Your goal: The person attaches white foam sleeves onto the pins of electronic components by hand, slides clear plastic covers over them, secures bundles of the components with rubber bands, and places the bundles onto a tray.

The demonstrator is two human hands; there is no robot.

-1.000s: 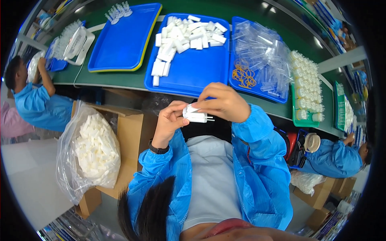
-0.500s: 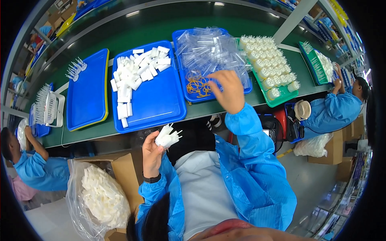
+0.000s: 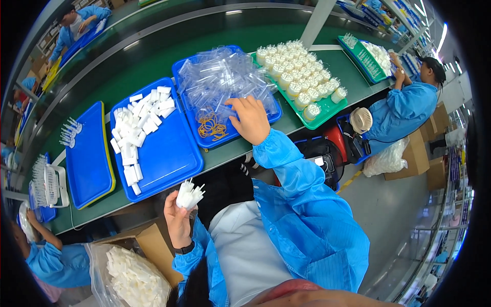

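My left hand [image 3: 178, 225] is closed around the base of a white plastic bundle with several thin prongs [image 3: 190, 193], held upright just in front of the table edge. My right hand [image 3: 249, 121] hovers over the near part of a blue tray [image 3: 236, 134], thumb and fingers apart and nothing visible between them. Beside its fingertips lies a tangle of yellow-brown rubber bands [image 3: 211, 128]. Clear plastic sleeves [image 3: 220, 77] are heaped in the same tray, behind the hand. Left of this tray, another blue tray [image 3: 171, 171] carries loose white blocks [image 3: 138, 123].
On the right a green tray [image 3: 327, 113] holds rows of white round pieces [image 3: 299, 77]. An empty-looking blue tray [image 3: 89, 176] and a white fan [image 3: 60, 181] stand to the left. A carton [image 3: 156, 245] with bagged white parts is by my left arm. Co-workers sit on both sides.
The whole view has swung, so the trays appear further left and tilted. My right hand stays beside the rubber bands, and my left hand keeps hold of the white pronged bundle.
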